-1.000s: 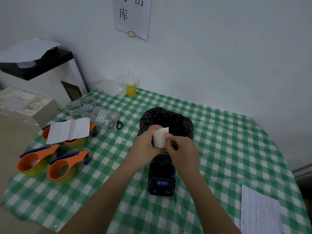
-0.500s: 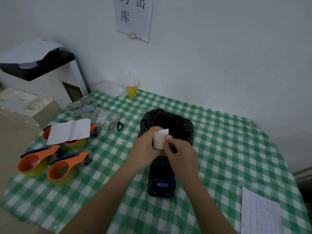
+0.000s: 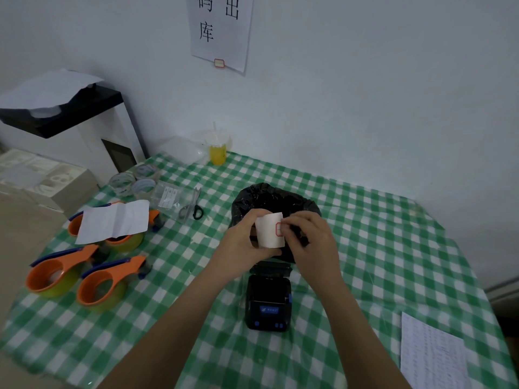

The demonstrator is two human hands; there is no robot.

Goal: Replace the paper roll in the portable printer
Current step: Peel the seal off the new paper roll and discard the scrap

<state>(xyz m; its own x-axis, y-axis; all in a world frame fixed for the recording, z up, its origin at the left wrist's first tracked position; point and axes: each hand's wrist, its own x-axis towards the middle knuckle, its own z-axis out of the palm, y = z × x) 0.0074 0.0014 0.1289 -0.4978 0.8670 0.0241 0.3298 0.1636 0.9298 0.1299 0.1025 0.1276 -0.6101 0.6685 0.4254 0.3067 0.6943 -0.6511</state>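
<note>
A white paper roll [image 3: 268,231] with a small red-edged sticker on its right side is held above the table, just in front of a bin lined with a black bag [image 3: 269,196]. My left hand [image 3: 243,242] wraps around the roll from the left and below. My right hand [image 3: 311,242] pinches the roll's right edge at the sticker with its fingertips. The black portable printer [image 3: 268,303] lies on the green checked tablecloth directly below my hands, its blue label toward me. Its far end is hidden by my hands.
Three orange tape dispensers [image 3: 98,284] and a folded white sheet [image 3: 115,220] lie at the left. Scissors [image 3: 193,206], tape rolls and a yellow cup [image 3: 217,153] are farther back. A printed sheet [image 3: 432,352] lies at the right front corner. A wall stands behind the table.
Both hands stay on the roll in about the same place. My right fingertips have shifted slightly along the roll's right edge at the sticker.
</note>
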